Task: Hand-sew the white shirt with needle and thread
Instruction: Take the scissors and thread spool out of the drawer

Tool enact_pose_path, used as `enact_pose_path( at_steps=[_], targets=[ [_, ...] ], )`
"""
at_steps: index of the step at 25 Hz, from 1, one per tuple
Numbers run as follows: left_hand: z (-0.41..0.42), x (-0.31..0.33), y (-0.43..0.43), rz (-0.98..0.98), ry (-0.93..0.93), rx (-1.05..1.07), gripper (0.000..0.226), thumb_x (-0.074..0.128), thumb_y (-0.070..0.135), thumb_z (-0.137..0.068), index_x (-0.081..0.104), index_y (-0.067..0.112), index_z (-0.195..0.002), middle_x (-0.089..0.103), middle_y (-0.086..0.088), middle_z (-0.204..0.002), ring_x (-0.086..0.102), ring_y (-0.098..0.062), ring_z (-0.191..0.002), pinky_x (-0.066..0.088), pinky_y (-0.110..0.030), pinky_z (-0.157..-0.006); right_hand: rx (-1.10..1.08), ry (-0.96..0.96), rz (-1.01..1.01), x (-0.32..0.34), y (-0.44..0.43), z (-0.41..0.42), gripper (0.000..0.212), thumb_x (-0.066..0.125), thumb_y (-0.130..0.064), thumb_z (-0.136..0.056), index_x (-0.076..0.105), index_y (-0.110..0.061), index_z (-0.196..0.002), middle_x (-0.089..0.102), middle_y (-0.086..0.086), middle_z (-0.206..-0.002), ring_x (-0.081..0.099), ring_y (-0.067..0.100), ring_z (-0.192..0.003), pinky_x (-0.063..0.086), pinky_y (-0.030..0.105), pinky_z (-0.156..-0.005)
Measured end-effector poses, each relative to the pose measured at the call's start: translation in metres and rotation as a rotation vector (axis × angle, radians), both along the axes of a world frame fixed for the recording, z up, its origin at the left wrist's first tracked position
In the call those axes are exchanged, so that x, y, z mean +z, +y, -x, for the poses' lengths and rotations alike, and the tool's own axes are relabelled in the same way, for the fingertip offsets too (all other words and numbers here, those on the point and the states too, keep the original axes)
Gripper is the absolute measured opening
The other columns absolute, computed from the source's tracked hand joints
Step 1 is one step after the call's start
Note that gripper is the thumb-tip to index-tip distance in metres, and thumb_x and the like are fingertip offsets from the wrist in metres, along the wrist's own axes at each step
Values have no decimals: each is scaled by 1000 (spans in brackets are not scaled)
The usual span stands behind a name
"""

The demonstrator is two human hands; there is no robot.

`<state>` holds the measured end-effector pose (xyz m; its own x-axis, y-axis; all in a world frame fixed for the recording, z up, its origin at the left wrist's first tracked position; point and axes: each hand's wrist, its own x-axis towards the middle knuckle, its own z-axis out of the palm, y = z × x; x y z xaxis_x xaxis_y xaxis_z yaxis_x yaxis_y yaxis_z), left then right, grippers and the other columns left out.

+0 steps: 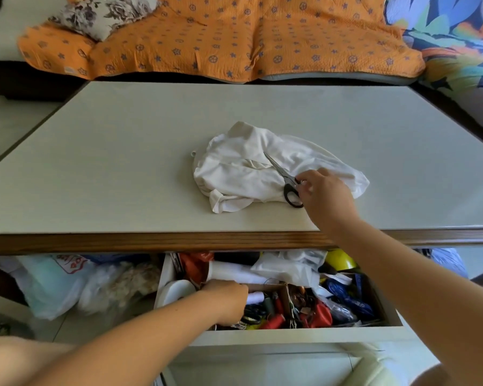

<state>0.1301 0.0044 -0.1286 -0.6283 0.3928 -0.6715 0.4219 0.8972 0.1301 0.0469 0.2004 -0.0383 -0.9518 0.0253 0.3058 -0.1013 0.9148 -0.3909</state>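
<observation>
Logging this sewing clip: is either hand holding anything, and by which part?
Right hand holds the scissors by their black handles. Left hand is in the drawer; its grip cannot be told.

I have just one camera, worn on my head, wide-angle, facing forward and tilted steeply down. It sits close over the table (123,162), which fills the middle of the view; the open drawer (290,334) lies nearer, below it. My left hand (226,298) and right hand (328,195) reach in from the bottom edge. The orange-covered sofa (234,37) runs along the top, farthest off.
</observation>
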Motion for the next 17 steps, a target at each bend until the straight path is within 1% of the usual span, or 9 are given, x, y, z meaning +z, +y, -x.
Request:
enact_pose_path(
  at_steps=[2, 5, 6, 8, 11, 12, 14, 15, 17],
  targets=[
    [5, -5, 1, 72, 92, -117, 51, 36, 5, -97, 40, 34, -139, 60, -11, -101, 57, -30, -84, 47, -40, -72, 137, 246, -19, -10, -5, -23, 18, 55, -16, -93, 69, -14, -105, 65, 2, -94, 56, 17, -65, 44, 28, -55],
    [3, -9, 7, 97, 144, -184, 35, 37, 19, -103, 44, 27, -137, 55, -11, -89, 54, -31, -81, 39, -37, -68, 455, 222, -20, -32, -15, -59, 22, 51, -16, -89, 70, -17, -99, 69, -5, -86, 50, 7, -52, 45, 26, -44],
    [2, -11, 8, 95, 150, -159, 29, 36, 27, -105, 52, 18, -127, 60, -13, -96, 57, -32, -85, 39, -36, -70, 525, 158, -31, -39, -17, -67, 25, 48, -18, -88, 70, -18, -99, 70, -6, -84, 56, 8, -54, 47, 27, -44],
    [2, -13, 9, 67, 158, -87, 41, 32, 39, -105, 60, 10, -102, 65, -15, -105, 55, -29, -83, 37, -35, -72, 607, 51, -85, -49, -19, -77, 30, 42, -22, -88, 70, -20, -99, 71, -7, -79, 64, 12, -60, 48, 29, -46],
    [0, -16, 6, 89, 148, -58, 32, 34, 34, -105, 43, 15, -80, 63, -14, -98, 51, -27, -80, 40, -36, -73, 624, -198, -246, -51, -22, -85, 34, 36, -23, -93, 67, -21, -107, 71, 0, -79, 64, 23, -67, 37, 28, -54],
    [0, -16, 4, 98, 118, -41, 30, 37, 32, -103, 41, 17, -78, 61, -12, -97, 53, -28, -83, 41, -36, -75, 618, -323, -356, -54, -23, -86, 32, 37, -22, -95, 65, -21, -110, 71, 3, -87, 63, 24, -74, 36, 29, -59],
    [0, -21, -1, 65, 47, 23, 29, 40, 35, -102, 53, 14, -87, 62, -10, -99, 58, -28, -92, 43, -34, -76, 605, -639, -556, -60, -30, -88, 30, 38, -23, -96, 63, -20, -113, 68, 5, -103, 59, 23, -86, 40, 31, -66],
    [0, -24, -2, 44, 32, 55, 35, 39, 40, -102, 59, 12, -94, 63, -9, -96, 60, -28, -92, 42, -33, -75, 601, -762, -576, -63, -32, -90, 29, 41, -25, -96, 63, -21, -116, 66, 5, -110, 59, 23, -93, 43, 31, -70],
    [-2, -22, -3, 18, 45, 70, 47, 34, 47, -101, 61, 11, -87, 59, -7, -83, 57, -26, -80, 40, -31, -67, 566, -900, -471, -72, -33, -91, 33, 51, -33, -94, 60, -22, -123, 61, 4, -120, 58, 24, -105, 47, 34, -81]
  ],
)
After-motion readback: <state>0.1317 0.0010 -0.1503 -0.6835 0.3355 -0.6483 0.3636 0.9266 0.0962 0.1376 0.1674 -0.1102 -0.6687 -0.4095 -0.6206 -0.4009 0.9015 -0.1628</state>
